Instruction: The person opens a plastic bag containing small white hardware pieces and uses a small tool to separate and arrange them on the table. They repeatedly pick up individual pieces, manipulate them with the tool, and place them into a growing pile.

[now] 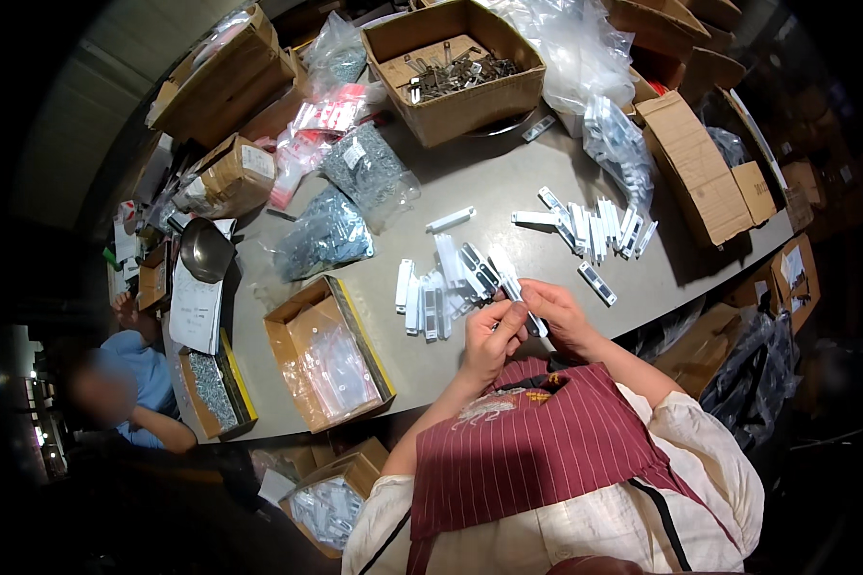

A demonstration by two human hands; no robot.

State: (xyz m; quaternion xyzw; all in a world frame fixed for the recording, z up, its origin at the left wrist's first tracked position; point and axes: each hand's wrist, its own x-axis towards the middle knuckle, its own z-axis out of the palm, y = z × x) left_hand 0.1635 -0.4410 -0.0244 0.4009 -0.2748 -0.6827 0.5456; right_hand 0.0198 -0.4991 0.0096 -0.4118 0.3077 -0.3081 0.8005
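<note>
Above a grey table [508, 172], 1 slim white plastic strip [518, 297] with dark inset, pinched by fingers of both hands [523, 326].

A slim white plastic strip [518, 299] with a dark inset, tilted, pinched in both hands.

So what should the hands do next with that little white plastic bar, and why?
Probably lay the small white plastic bar on the grey table, since both the left hand and right hand pinch it just above other white bars already lying there.
</note>
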